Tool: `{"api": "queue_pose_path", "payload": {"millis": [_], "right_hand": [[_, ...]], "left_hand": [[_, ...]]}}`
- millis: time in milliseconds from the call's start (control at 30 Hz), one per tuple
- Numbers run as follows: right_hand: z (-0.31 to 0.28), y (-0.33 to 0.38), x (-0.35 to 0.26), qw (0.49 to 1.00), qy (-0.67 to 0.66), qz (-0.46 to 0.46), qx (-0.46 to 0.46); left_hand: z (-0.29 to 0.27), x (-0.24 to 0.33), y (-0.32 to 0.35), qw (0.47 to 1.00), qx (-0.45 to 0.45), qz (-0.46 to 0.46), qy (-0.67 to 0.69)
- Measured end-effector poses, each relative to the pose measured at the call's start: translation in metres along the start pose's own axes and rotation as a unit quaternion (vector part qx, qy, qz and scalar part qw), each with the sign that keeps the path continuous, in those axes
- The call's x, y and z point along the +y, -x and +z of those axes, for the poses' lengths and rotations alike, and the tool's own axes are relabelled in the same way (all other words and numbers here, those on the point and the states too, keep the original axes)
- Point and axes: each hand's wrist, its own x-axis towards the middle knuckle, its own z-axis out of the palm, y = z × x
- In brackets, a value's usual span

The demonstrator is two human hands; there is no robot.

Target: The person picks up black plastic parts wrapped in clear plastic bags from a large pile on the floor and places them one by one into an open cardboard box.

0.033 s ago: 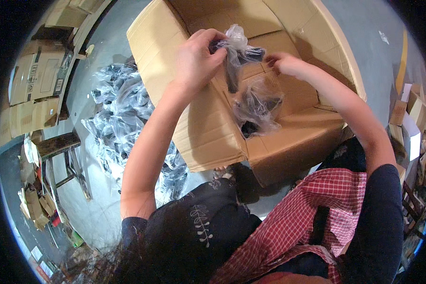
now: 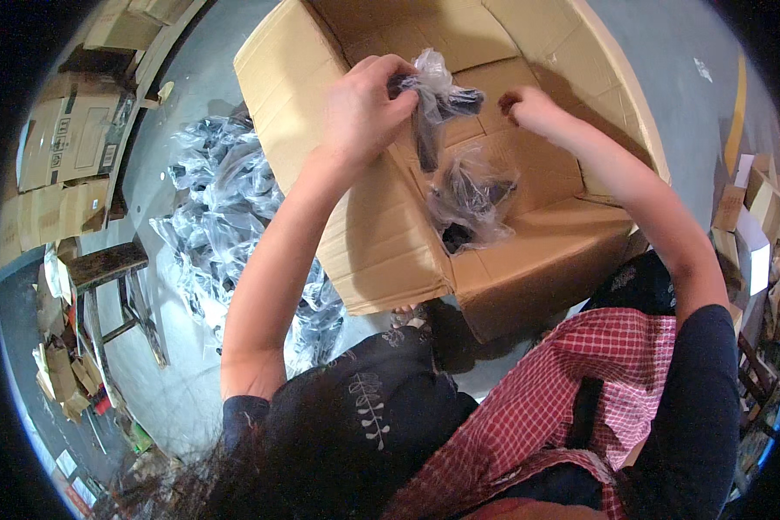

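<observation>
Head view: left hand [image 2: 366, 106] pinches a bag [image 2: 431, 111] hanging to its right; right hand [image 2: 533, 111] curled, grip unclear.

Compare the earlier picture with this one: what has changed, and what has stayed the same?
The right hand has shifted slightly rightward, a little farther from the bagged part. Nothing was visibly grasped or released; the left hand still grips that part. The bag in the box and floor pile look unchanged.
</observation>
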Motion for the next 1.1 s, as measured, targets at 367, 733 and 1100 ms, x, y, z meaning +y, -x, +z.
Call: {"api": "queue_pose_path", "payload": {"millis": [367, 733, 1100], "right_hand": [[0.04, 0.053, -0.081, 0.976, 0.106, -0.176, 0.067], [0.066, 0.013, 0.036, 0.967, 0.184, -0.152, -0.092], [0.068, 0.113, -0.008, 0.921, -0.087, 0.16, -0.343]], "left_hand": [[0.053, 0.013, -0.035, 0.982, -0.101, -0.149, -0.059], [0.001, 0.042, 0.017, 0.985, 0.051, 0.05, -0.155], [0.067, -0.018, 0.089, 0.986, 0.126, -0.104, -0.036]]}}
